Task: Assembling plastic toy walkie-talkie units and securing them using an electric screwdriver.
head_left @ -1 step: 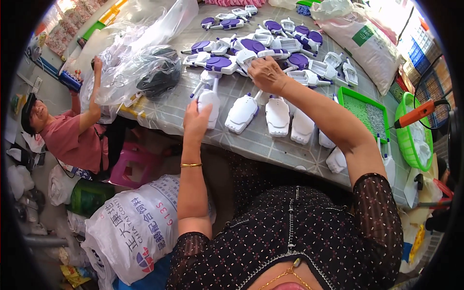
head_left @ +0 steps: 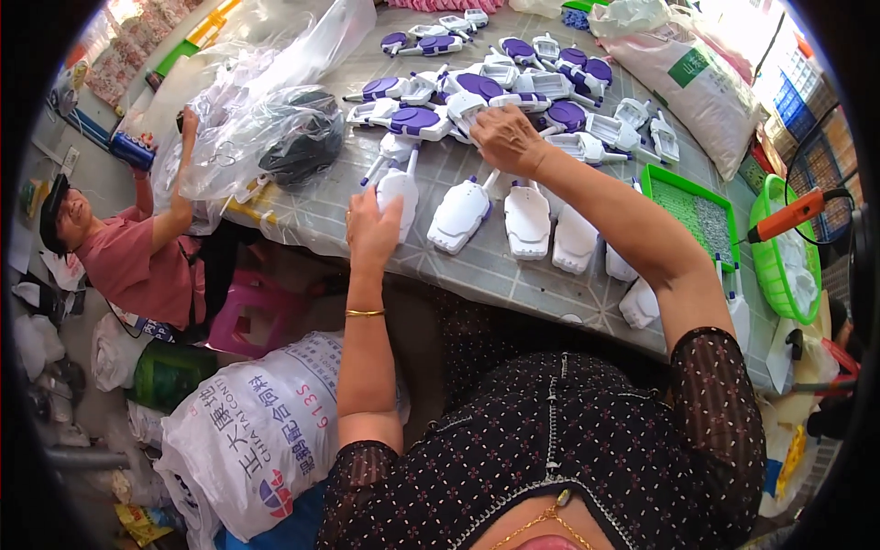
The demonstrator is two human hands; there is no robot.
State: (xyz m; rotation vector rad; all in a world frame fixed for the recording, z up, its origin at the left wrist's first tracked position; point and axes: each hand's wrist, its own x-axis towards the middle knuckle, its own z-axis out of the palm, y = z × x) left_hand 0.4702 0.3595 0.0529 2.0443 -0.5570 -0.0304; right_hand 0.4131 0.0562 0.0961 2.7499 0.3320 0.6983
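Note:
At the table's near edge my left hand (head_left: 371,227) is closed around the side of a white paddle-shaped plastic casing (head_left: 400,195), whose narrow stem points away from me. My right hand (head_left: 507,142) reaches into a pile of white and purple plastic parts. Its fingers are curled down over a white plastic part (head_left: 464,108), and the fingertips are partly hidden. Between my arms several more white casings lie along the edge, among them one casing (head_left: 460,217) and another casing (head_left: 527,225). Purple oval pieces (head_left: 414,120) sit on some of the piled parts.
A green tray (head_left: 649,188) of small pieces and a green basket (head_left: 796,310) are at the right, near an orange-handled tool (head_left: 786,217). A large sack (head_left: 683,78) lies behind. Clear plastic bags (head_left: 238,147) cover the left side, where a co-worker (head_left: 137,247) is. A printed sack (head_left: 266,431) stands below.
My left hand and the white casing in it have shifted very slightly to the right. My right hand stays in place. The co-worker's raised hand has moved a little.

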